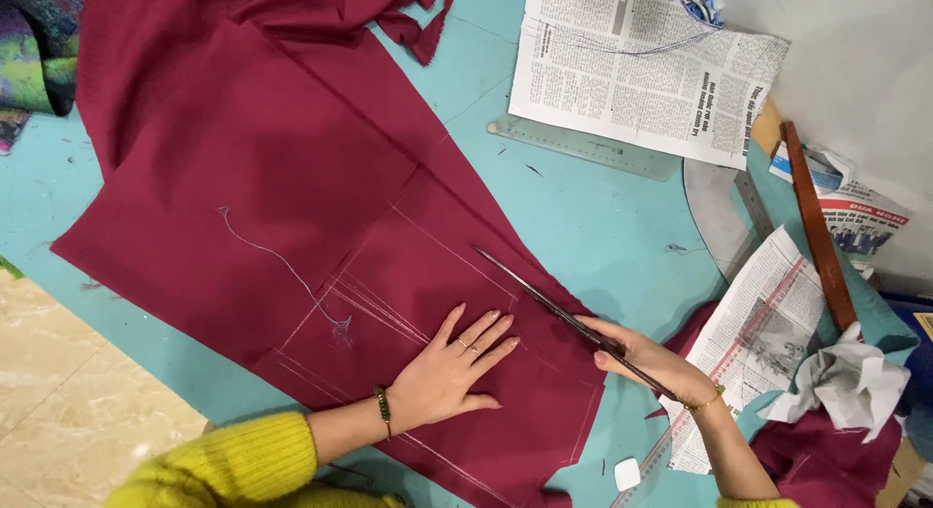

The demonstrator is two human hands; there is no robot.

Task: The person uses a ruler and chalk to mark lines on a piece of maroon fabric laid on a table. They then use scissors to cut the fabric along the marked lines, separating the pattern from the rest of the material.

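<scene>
Right hand (pixel 653 362) clenched on scissors (pixel 564 318), blades running up-left from the grip along the maroon fabric (pixel 262 168) edge; left hand (pixel 449 372), nearer the chalked lines, lies open and flat on that fabric beside them.

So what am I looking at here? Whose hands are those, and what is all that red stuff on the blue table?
The camera sits on a person's head and looks down, so these are that person's own hands. The red stuff is dark red fabric, spread on a blue table. The left hand lies flat on the fabric. The right hand holds long scissors at the fabric's edge. Pale chalk lines are drawn on the fabric. Around it lie newspapers, a clear ruler, a wooden stick and a small white piece of chalk.
</scene>
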